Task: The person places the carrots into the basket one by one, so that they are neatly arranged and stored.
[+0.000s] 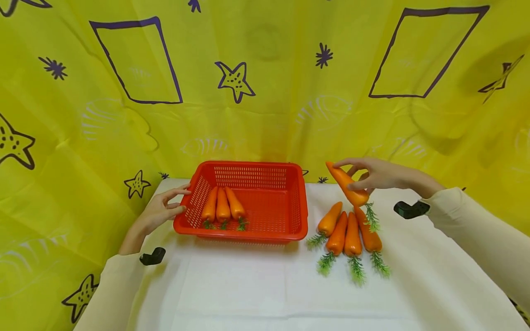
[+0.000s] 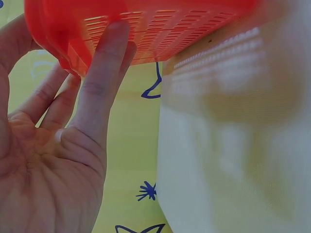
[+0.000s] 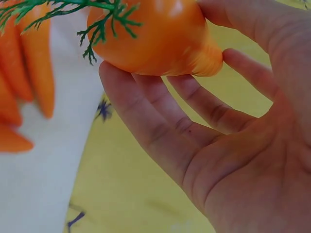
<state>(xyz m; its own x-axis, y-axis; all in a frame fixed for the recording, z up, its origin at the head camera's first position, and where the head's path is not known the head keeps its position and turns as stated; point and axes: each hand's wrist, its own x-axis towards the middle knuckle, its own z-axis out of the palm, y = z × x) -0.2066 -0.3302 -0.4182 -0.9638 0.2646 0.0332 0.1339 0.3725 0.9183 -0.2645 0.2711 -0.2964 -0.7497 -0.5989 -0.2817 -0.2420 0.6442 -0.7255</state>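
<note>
My right hand (image 1: 372,177) holds an orange carrot (image 1: 347,184) between thumb and fingers above the table, its thin tip pointing up and left. Green leaves (image 3: 109,19) hang from its thick end in the right wrist view. Several more carrots (image 1: 352,235) lie side by side just below that hand, leaves towards me. On the left, my left hand (image 1: 159,211) grips the left rim of a red plastic basket (image 1: 265,235), with the thumb (image 2: 99,82) against its slotted outer wall. Three carrots (image 1: 222,207) rest in the basket's left part, tips pointing away from me.
A white cloth (image 1: 232,285) covers the table under the basket and the loose carrots. Behind and to the left hangs a yellow curtain (image 1: 273,115) with starfish drawings, close to the table's back edge. Dark wrist devices (image 1: 152,256) sit at both sleeves.
</note>
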